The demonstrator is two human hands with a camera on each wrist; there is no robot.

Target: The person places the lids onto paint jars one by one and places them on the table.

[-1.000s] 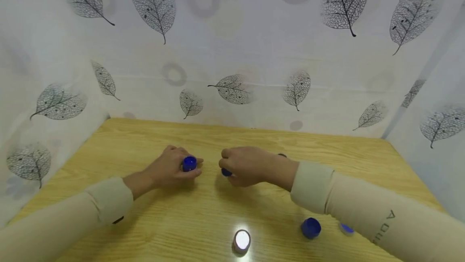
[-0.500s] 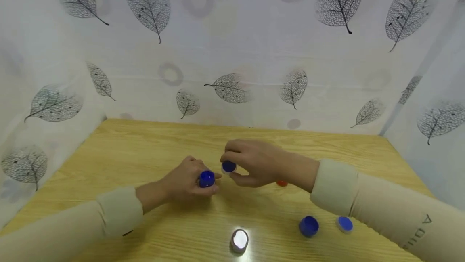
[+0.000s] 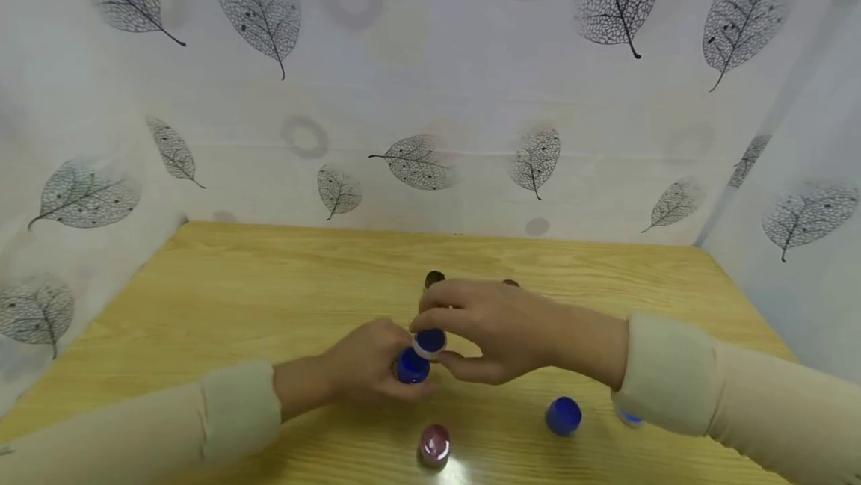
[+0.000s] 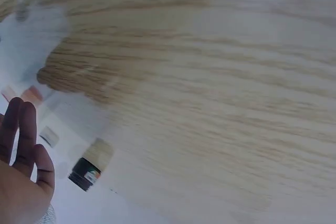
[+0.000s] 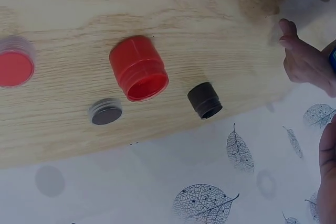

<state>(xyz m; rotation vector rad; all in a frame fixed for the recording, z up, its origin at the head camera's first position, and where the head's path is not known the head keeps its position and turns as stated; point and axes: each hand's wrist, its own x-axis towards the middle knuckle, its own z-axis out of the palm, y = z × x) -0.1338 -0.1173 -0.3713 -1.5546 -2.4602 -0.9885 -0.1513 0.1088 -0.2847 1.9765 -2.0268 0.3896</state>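
In the head view my left hand (image 3: 370,362) grips a small blue jar (image 3: 413,365), its mouth facing up. Between the fingers and thumb of my right hand (image 3: 504,332) is a blue lid with a pale rim (image 3: 430,341), which overlaps the jar's far right edge; contact between them cannot be told. The right wrist view has my left hand (image 5: 307,62) at its right edge, with a bit of blue (image 5: 333,59) beside it. Part of a hand (image 4: 23,174) fills the lower left of the left wrist view; which hand is unclear.
A blue jar (image 3: 563,416), a blue lid (image 3: 629,418) partly behind my sleeve and a pinkish jar (image 3: 435,445) stand nearer me. Farther back are a red jar (image 5: 137,69), a black jar (image 5: 205,99), a dark lid (image 5: 106,112) and a red lid (image 5: 16,68).
My left hand has moved right with the blue jar. My right hand has brought the blue lid nearer me, over the jar's edge, and a dark jar behind it has come into view.
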